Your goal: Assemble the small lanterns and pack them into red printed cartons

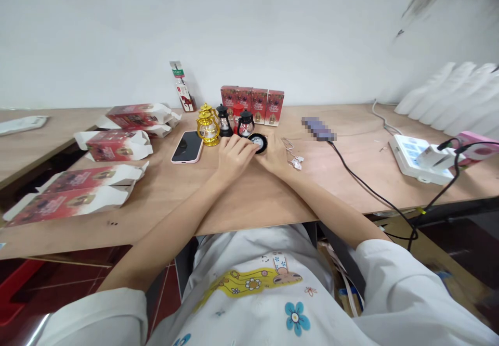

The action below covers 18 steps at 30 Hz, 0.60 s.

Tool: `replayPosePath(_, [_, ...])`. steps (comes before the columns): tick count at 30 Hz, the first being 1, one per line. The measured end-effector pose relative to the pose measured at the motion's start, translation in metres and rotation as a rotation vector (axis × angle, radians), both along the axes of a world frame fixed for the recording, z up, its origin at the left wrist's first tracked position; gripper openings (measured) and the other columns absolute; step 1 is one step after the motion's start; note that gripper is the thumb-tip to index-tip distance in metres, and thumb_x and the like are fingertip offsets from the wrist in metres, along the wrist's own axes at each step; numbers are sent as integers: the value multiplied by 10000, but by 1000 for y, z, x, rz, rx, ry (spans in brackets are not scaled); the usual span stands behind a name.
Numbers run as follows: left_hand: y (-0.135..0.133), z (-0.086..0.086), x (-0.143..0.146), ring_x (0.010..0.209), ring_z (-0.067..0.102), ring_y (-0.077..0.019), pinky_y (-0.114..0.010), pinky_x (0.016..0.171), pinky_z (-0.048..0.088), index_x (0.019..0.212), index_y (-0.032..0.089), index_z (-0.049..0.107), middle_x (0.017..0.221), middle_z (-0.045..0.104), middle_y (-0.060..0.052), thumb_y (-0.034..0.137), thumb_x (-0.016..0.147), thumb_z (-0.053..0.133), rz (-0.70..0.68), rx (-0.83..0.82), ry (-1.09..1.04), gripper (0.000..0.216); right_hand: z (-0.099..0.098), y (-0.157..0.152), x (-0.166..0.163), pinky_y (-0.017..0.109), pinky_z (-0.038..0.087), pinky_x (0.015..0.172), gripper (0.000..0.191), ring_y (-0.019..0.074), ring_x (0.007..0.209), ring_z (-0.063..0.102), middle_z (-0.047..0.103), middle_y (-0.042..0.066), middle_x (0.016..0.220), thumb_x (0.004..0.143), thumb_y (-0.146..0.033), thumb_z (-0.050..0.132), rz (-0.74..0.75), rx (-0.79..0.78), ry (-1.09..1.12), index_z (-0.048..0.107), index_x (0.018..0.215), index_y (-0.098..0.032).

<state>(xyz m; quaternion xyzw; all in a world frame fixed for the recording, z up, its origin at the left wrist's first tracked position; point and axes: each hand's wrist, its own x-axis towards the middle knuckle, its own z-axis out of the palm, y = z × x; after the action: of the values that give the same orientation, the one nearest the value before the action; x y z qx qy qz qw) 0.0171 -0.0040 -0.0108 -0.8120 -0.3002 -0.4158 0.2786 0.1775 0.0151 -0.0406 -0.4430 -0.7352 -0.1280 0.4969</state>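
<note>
A small black lantern point(264, 149) is held above the table, its round underside turned towards me with a pale, open-looking middle. My right hand point(276, 157) is closed around its side. My left hand point(235, 156) has its fingers bent together, with the fingertips at the left edge of the base; what lies under them is hidden. Just behind my hands stand a gold lantern point(208, 131), another black lantern point(246, 124) and a red lantern point(237, 111), partly covered. To the right of my right hand lie several small metal pieces with white tags point(297, 163).
Red printed boxes point(275, 107) stand in a row by the wall. Open boxes point(113, 145) lie at the left. A phone point(187, 147) rests beside my left hand. On the right are a cabled device point(320, 129), a power strip point(413, 158) and white sleeves point(463, 96).
</note>
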Motion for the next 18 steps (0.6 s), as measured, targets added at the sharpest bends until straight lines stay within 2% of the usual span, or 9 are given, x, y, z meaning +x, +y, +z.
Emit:
replayPosePath(9, [2,0,-2,802,560,-189,-374,712,332,922,226,678,858,706,-57,290,978,445,-15,-38,27,247,-1,0,0,438,510,843,418,296,964,606,610,137,1017,821,-428,612,-22,-31,12,453,1113,-174])
replayPosePath(18, [4,-2,-2,803,558,-191,-374,711,303,887,222,669,831,695,-51,290,974,462,-31,-67,4,234,0,1,0,433,520,825,384,287,957,620,611,133,1019,797,-343,609,11,-12,11,442,1094,-165])
